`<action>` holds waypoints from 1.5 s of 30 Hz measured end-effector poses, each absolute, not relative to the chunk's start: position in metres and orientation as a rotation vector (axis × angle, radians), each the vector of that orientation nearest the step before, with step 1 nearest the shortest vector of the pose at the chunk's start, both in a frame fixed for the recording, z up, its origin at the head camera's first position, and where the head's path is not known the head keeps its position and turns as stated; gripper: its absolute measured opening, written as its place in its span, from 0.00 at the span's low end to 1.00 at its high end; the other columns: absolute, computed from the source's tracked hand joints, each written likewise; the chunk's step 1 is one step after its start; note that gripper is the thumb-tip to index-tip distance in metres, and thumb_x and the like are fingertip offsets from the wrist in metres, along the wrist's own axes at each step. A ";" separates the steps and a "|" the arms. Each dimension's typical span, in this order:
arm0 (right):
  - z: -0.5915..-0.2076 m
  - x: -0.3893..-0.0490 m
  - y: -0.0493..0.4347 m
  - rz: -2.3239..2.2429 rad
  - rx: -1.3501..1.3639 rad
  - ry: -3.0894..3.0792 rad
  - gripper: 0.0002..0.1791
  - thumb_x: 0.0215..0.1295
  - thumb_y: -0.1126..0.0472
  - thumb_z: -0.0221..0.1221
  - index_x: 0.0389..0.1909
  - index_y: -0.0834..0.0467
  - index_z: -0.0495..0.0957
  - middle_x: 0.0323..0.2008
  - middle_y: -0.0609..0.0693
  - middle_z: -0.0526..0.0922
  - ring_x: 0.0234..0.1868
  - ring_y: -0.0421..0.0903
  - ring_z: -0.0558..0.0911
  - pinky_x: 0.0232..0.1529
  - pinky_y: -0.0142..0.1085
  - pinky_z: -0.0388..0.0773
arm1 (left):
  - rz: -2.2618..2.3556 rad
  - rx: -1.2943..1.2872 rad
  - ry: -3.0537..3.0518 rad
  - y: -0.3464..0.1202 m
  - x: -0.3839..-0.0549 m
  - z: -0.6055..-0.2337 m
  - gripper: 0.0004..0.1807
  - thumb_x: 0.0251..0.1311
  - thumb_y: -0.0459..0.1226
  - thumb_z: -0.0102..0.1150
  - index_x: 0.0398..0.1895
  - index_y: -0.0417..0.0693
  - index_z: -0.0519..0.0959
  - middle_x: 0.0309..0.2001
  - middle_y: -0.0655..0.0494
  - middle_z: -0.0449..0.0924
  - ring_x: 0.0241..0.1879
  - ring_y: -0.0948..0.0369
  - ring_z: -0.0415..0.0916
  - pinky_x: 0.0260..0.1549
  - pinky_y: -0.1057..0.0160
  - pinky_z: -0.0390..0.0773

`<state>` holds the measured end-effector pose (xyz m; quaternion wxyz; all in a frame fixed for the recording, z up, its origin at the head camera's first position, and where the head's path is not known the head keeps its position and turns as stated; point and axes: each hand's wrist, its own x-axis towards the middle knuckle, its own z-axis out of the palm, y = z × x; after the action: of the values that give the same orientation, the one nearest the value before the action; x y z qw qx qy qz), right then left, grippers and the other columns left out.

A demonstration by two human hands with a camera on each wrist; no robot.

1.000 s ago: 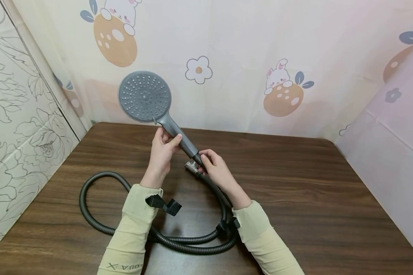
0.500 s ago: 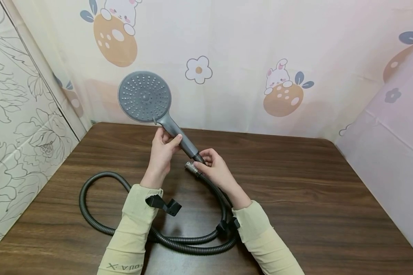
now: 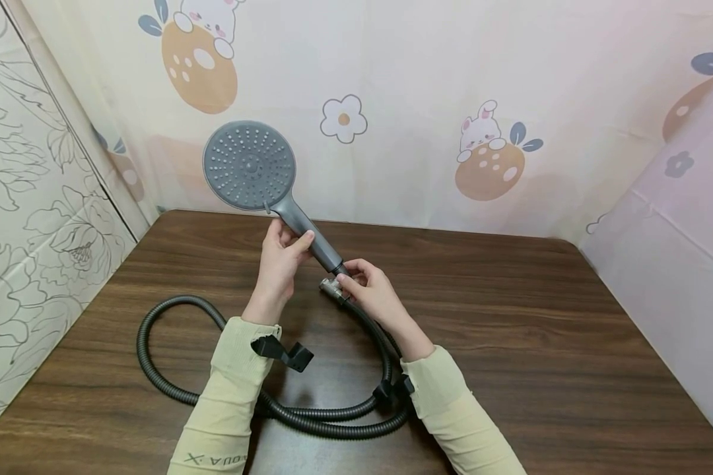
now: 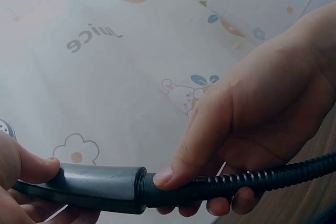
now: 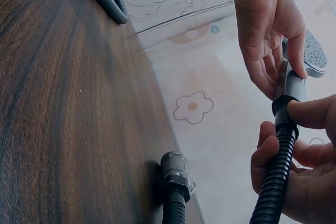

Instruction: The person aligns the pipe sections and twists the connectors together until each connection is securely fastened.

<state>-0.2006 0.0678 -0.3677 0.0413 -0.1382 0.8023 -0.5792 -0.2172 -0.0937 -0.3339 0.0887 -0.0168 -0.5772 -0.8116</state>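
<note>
A grey handheld shower head (image 3: 249, 166) is held up at a slant, its nozzle face toward the head camera. My left hand (image 3: 278, 267) grips its handle (image 4: 100, 182) about midway, thumb on top. At the handle's lower end, my right hand (image 3: 375, 295) pinches the black hose connector (image 4: 163, 192) between thumb and fingers. The connector sits right at the handle's end, in line with it. From there the ribbed black shower hose (image 5: 275, 177) runs back beneath my right hand. In the head view, the right fingers partly hide the connector.
The hose's other end, a silvery fitting (image 5: 174, 169), lies on the brown wooden table (image 3: 541, 343) beside my right hand. Loops of hose (image 3: 145, 349) spread over the table under both forearms. A printed curtain (image 3: 392, 79) hangs behind the table's far edge.
My right thumb and fingers have shifted around the connector, the thumb swinging down and then back up. The left hand and shower head have stayed in place.
</note>
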 end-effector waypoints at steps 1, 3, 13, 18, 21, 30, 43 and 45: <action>-0.368 -0.201 0.068 -1.774 -0.422 2.455 0.16 0.64 0.62 0.53 0.50 0.66 0.71 0.37 0.65 0.76 0.32 0.57 0.76 0.31 0.37 0.75 | -2.414 -0.050 -1.719 -0.094 -0.217 -0.334 0.23 0.59 0.25 0.50 0.58 0.41 0.62 0.42 0.49 0.72 0.36 0.66 0.74 0.36 0.65 0.77; -0.368 -0.201 0.068 -1.772 -0.430 2.461 0.15 0.65 0.62 0.52 0.49 0.66 0.71 0.36 0.66 0.75 0.32 0.57 0.75 0.30 0.35 0.74 | -2.412 -0.054 -1.723 -0.094 -0.218 -0.334 0.23 0.59 0.25 0.50 0.59 0.41 0.62 0.43 0.48 0.72 0.36 0.65 0.74 0.36 0.65 0.77; -0.367 -0.199 0.068 -1.804 -0.453 2.428 0.17 0.66 0.63 0.50 0.53 0.66 0.66 0.40 0.61 0.75 0.35 0.61 0.76 0.30 0.32 0.73 | -2.410 -0.056 -1.732 -0.094 -0.217 -0.334 0.24 0.59 0.25 0.50 0.60 0.42 0.61 0.48 0.42 0.71 0.36 0.66 0.74 0.36 0.65 0.77; -0.367 -0.200 0.068 -1.793 -0.459 2.435 0.15 0.67 0.63 0.49 0.52 0.66 0.67 0.39 0.63 0.75 0.32 0.55 0.77 0.29 0.32 0.73 | -2.409 -0.044 -1.733 -0.094 -0.217 -0.333 0.24 0.59 0.25 0.50 0.59 0.42 0.61 0.45 0.47 0.72 0.36 0.66 0.74 0.36 0.65 0.77; -0.366 -0.200 0.068 -1.790 -0.458 2.438 0.15 0.67 0.63 0.49 0.52 0.66 0.67 0.39 0.64 0.76 0.31 0.52 0.77 0.29 0.32 0.73 | -2.411 -0.045 -1.732 -0.094 -0.217 -0.333 0.24 0.59 0.25 0.50 0.60 0.42 0.61 0.46 0.47 0.72 0.37 0.66 0.74 0.36 0.65 0.77; -0.365 -0.200 0.069 -1.784 -0.452 2.429 0.16 0.67 0.62 0.50 0.52 0.66 0.67 0.39 0.62 0.76 0.31 0.51 0.77 0.30 0.33 0.74 | -2.412 -0.042 -1.730 -0.093 -0.217 -0.333 0.24 0.59 0.25 0.50 0.59 0.42 0.61 0.45 0.46 0.72 0.36 0.66 0.74 0.36 0.65 0.77; -0.356 -0.195 0.069 -1.797 -0.435 2.406 0.18 0.62 0.66 0.55 0.51 0.70 0.67 0.36 0.59 0.77 0.32 0.58 0.77 0.32 0.44 0.76 | -2.410 -0.045 -1.730 -0.093 -0.217 -0.333 0.23 0.59 0.25 0.50 0.58 0.41 0.62 0.43 0.49 0.72 0.36 0.66 0.74 0.36 0.65 0.77; -0.360 -0.198 0.070 -1.800 -0.448 2.416 0.18 0.62 0.65 0.55 0.50 0.69 0.68 0.35 0.59 0.77 0.31 0.58 0.77 0.32 0.44 0.77 | -2.409 -0.042 -1.732 -0.093 -0.218 -0.333 0.22 0.59 0.25 0.50 0.57 0.41 0.62 0.43 0.49 0.72 0.35 0.66 0.74 0.36 0.65 0.77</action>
<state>-0.1984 0.0696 -0.3602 0.0480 -0.1468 0.7922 -0.5904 -0.2176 -0.0931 -0.3330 0.0871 -0.0142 -0.5815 -0.8088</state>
